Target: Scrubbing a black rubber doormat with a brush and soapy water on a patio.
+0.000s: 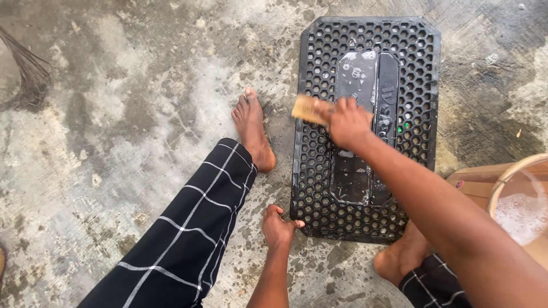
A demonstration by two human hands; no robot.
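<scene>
A black rubber doormat (419,74) with honeycomb holes lies on wet concrete, soap foam on its smooth middle panel. My right hand (347,121) grips a wooden scrub brush (305,108) and presses it on the mat's left middle part. My left hand (278,226) rests on the ground at the mat's near left corner, thumb touching its edge, fingers curled.
My bare left foot (254,128) stands left of the mat; my right foot (402,256) is at its near edge. A tan bucket (502,182) of soapy water sits at the right. Broom bristles (25,74) lie at the far left.
</scene>
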